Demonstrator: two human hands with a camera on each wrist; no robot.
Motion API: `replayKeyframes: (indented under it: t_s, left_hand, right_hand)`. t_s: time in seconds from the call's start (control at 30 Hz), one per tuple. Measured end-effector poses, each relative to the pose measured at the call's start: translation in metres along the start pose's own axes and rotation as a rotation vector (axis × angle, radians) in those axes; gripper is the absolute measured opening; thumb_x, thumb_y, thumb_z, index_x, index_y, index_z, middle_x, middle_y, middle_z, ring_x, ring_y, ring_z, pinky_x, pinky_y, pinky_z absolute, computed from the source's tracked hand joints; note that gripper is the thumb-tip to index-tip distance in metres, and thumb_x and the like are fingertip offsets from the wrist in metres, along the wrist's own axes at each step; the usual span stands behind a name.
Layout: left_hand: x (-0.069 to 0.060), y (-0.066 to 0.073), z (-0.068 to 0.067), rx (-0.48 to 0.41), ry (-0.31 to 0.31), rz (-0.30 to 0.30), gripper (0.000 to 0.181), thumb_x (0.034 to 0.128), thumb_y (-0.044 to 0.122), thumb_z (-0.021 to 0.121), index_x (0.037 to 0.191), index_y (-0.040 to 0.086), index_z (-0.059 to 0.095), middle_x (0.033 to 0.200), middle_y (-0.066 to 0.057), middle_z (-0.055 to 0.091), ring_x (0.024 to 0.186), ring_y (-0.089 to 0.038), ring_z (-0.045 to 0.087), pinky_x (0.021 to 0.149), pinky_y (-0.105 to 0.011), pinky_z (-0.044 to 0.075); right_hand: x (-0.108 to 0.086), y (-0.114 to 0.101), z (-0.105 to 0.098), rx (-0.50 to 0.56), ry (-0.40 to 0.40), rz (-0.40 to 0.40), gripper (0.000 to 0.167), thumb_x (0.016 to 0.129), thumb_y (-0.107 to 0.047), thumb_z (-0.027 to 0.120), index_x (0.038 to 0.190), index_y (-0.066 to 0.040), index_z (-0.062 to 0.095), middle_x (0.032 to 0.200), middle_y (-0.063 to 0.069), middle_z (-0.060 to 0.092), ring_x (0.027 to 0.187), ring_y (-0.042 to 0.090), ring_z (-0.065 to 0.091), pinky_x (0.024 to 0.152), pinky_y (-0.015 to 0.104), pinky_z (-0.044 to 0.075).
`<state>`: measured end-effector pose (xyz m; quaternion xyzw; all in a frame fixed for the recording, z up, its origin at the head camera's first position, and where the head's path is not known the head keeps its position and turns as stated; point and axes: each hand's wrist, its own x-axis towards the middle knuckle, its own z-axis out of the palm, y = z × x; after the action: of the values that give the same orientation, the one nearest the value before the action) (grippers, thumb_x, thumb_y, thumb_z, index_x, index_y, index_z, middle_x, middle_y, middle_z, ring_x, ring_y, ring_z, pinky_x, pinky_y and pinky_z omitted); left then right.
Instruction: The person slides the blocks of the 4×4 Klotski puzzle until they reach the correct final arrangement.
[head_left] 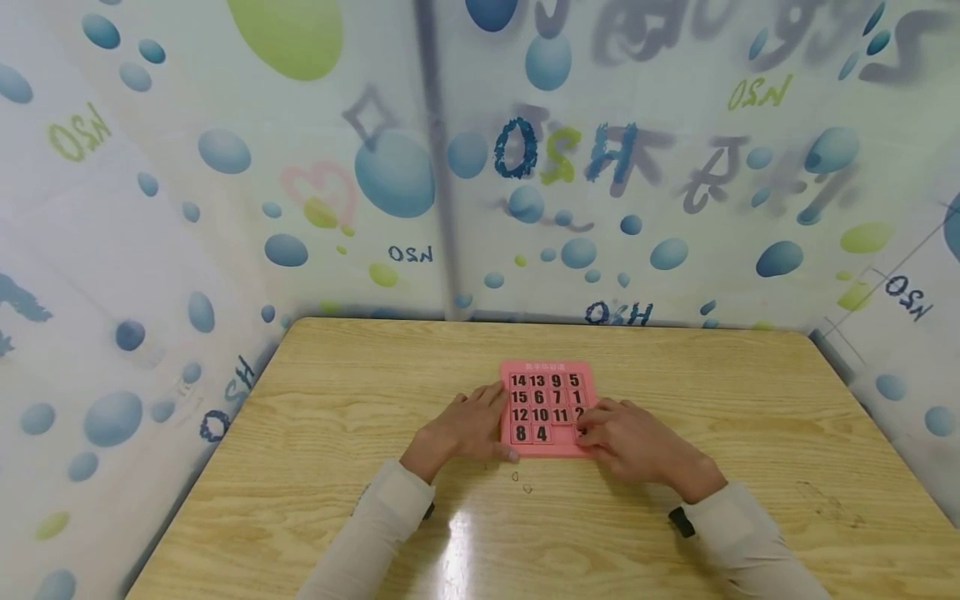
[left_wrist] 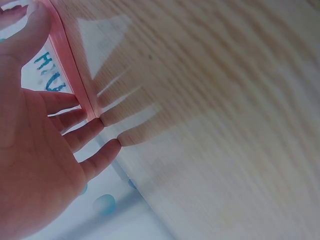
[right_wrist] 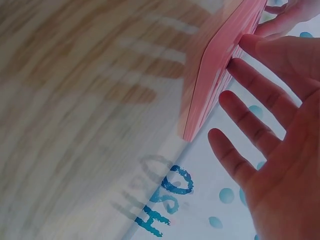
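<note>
A pink sliding number puzzle (head_left: 547, 450) lies flat on the wooden table in the head view, its pink tiles printed with black numbers. The bottom row shows tiles 8 and 4, then a bare gap. My left hand (head_left: 471, 423) rests along the puzzle's left side, thumb at the near left corner. Its fingers are spread and fairly straight in the left wrist view. Over the lower right tiles is my right hand (head_left: 633, 440), its fingertips touching that part and partly covering it. The right wrist view shows its index finger and thumb at the puzzle, other fingers extended.
The wooden table (head_left: 337, 375) reaches back to a wall covering (head_left: 487, 233) printed with blue and green drops and lettering. Similar covering stands at both sides. Small ring-shaped marks (head_left: 521, 482) lie on the wood just in front of the puzzle.
</note>
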<state>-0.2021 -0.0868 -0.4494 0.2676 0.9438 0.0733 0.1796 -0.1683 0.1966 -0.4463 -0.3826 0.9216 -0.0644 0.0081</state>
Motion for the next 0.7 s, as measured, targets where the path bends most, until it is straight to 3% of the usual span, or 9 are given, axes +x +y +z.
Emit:
replayKeyframes:
  t_s: [0.27, 0.47, 0.7]
  left_hand:
    - [0.0, 0.0, 0.0, -0.006, -0.002, -0.001, 0.105, 0.0871, 0.064, 0.062, 0.161, 0.01, 0.01, 0.167, -0.008, 0.008, 0.153, -0.026, 0.014, 0.12, -0.055, 0.021]
    - [0.0, 0.0, -0.001, 0.005, -0.002, -0.002, 0.105, 0.0869, 0.065, 0.062, 0.16, 0.01, 0.012, 0.167, -0.009, 0.01, 0.153, -0.026, 0.015, 0.12, -0.055, 0.023]
    - [0.001, -0.001, 0.0, 0.016, -0.007, 0.0, 0.103, 0.0877, 0.066, 0.06, 0.16, 0.009, 0.013, 0.167, -0.008, 0.009, 0.153, -0.026, 0.015, 0.12, -0.054, 0.023]
  right_hand:
    - [0.004, -0.004, 0.0, 0.009, 0.012, -0.018, 0.024, 0.096, -0.021, 0.063, 0.116, -0.017, 0.076, 0.123, 0.001, 0.067, 0.118, 0.024, 0.057, 0.098, 0.053, 0.049]
    - [0.015, -0.014, 0.004, 0.033, 0.015, -0.04, 0.03, 0.099, -0.025, 0.058, 0.124, -0.015, 0.071, 0.128, 0.002, 0.066, 0.126, 0.026, 0.055, 0.106, 0.054, 0.044]
    - [0.026, -0.024, 0.01, -0.025, 0.025, -0.099, 0.032, 0.099, -0.027, 0.058, 0.127, -0.016, 0.068, 0.129, 0.0, 0.066, 0.128, 0.026, 0.054, 0.11, 0.051, 0.04]
